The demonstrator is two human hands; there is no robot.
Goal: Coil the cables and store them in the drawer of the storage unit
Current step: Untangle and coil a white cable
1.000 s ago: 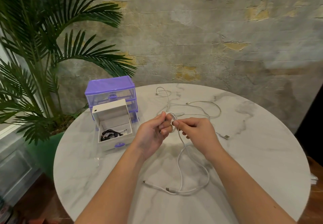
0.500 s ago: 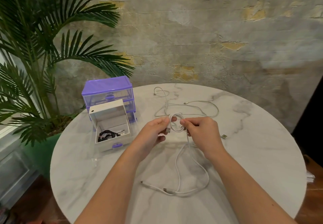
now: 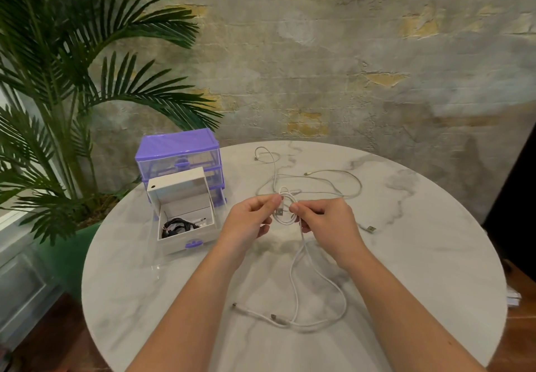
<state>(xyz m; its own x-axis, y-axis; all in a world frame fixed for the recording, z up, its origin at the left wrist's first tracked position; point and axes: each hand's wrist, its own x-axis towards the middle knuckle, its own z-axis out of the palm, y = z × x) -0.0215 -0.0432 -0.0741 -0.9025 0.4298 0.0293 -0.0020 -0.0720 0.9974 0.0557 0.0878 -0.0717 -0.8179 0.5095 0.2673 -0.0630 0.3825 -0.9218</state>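
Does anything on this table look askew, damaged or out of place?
Nothing looks damaged or spilled. The white drawer is pulled out of the purple storage unit, holding a coiled black cable. Both hands hold a white cable mid-coil; other white cables lie loose behind, expected here.

Pale marble-look worktop (image 3: 406, 255), smooth with a soft sheen. Smooth white rubbery cable (image 3: 319, 322) with a metal plug (image 3: 279, 212). Glossy purple and clear plastic storage unit (image 3: 177, 145); matt white drawer (image 3: 185, 197). Rough, patchy plaster wall (image 3: 348, 67).
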